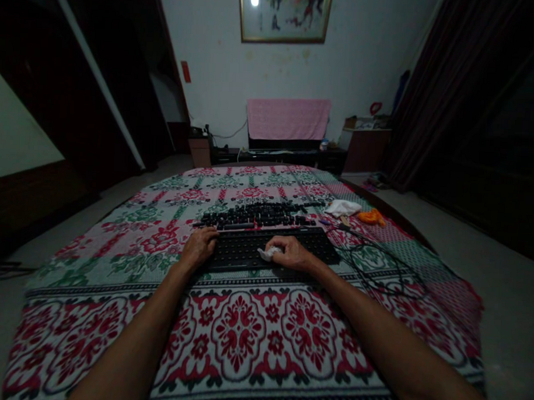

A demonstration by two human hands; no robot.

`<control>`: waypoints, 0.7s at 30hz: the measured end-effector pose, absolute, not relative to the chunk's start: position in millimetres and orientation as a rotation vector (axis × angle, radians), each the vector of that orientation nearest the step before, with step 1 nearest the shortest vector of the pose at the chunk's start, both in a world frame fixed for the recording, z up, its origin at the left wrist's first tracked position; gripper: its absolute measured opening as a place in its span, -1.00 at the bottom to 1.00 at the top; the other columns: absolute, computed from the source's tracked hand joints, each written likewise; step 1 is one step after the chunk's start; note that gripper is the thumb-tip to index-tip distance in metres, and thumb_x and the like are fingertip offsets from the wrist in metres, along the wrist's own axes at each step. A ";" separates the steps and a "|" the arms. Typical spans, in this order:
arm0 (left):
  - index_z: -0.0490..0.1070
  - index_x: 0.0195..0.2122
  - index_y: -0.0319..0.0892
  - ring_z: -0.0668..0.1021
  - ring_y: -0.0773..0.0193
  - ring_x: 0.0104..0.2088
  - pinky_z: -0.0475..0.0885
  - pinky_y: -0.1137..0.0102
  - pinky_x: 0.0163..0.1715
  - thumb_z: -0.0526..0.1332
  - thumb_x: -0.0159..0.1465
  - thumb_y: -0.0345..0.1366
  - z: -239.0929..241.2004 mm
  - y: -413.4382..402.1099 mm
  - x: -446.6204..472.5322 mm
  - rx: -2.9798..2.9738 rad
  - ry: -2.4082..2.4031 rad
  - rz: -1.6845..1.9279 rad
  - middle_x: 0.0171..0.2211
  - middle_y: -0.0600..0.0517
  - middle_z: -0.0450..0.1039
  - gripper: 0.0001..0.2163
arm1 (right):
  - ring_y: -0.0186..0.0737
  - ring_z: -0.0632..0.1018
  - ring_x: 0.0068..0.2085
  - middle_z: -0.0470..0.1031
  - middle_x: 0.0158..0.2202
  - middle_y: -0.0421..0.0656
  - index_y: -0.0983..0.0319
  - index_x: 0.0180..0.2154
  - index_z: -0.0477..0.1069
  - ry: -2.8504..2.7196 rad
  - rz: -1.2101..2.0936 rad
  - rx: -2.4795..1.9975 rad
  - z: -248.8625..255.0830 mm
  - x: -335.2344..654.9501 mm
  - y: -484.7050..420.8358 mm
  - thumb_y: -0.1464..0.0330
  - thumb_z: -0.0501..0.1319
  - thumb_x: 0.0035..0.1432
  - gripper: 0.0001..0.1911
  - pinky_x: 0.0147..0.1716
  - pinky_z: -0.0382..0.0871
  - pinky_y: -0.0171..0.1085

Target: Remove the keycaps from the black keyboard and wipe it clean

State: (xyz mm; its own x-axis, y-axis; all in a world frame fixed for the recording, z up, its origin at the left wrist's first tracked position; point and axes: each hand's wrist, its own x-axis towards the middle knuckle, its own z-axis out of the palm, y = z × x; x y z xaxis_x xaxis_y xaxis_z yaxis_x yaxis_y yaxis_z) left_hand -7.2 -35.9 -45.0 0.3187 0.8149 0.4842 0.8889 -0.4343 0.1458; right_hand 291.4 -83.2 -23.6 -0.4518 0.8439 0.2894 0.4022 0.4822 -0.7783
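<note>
A black keyboard base (243,250) with its keycaps off lies across the patterned cloth in front of me. My left hand (199,247) grips its left end, fingers over the top edge. Over the middle of the base, my right hand (292,253) is closed on a crumpled white tissue (267,253), which touches the rows of key posts. Just beyond the base, many loose black keycaps (266,211) lie in a heap, with a long space-bar key (238,226) at the near side.
A black cable (378,280) loops on the cloth at the right. Behind it lie a white crumpled cloth (343,208), an orange cloth (371,217) and a small brush-like tool (344,221). The table's curved edge shows at right. A pink-covered screen (288,119) stands against the far wall.
</note>
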 end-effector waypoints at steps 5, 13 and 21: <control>0.51 -0.25 -0.19 0.47 0.15 -0.08 0.34 0.22 0.01 0.01 0.16 -0.35 -50.3 -37.8 -5.9 -2.409 -1.556 -0.840 -0.10 -0.08 0.47 -0.72 | -0.41 0.35 -0.48 0.42 -0.49 -0.24 0.30 -0.41 0.45 -1.948 0.904 -1.046 -24.5 292.3 -79.5 0.47 0.09 -0.19 -0.77 -0.49 0.16 -0.44; 0.50 -0.21 -0.17 0.45 0.14 -0.07 0.32 0.20 0.02 0.03 0.16 -0.34 -51.4 -38.5 -9.7 -2.423 -1.571 -0.864 -0.10 -0.07 0.46 -0.72 | -0.43 0.31 -0.53 0.37 -0.53 -0.25 0.30 -0.40 0.42 -1.879 0.997 -1.057 -25.5 295.0 -76.2 0.43 0.10 -0.16 -0.79 -0.53 0.13 -0.44; 0.50 -0.21 -0.19 0.44 0.09 -0.05 0.29 0.18 0.02 0.07 0.15 -0.26 -48.3 -39.6 -12.1 -2.329 -1.714 -0.832 -0.11 -0.09 0.46 -0.72 | -0.41 0.33 -0.50 0.39 -0.50 -0.24 0.30 -0.40 0.42 -1.896 0.953 -1.061 -22.4 292.4 -80.3 0.44 0.09 -0.15 -0.79 -0.52 0.17 -0.44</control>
State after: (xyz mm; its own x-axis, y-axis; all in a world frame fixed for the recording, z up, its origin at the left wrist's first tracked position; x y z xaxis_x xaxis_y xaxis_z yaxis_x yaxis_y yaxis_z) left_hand -12.1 -39.6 -48.3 0.2014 0.8415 0.5013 0.9145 -0.3449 0.2115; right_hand 292.4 -80.3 -22.4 -0.3753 0.8934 0.2469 0.3349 0.3790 -0.8627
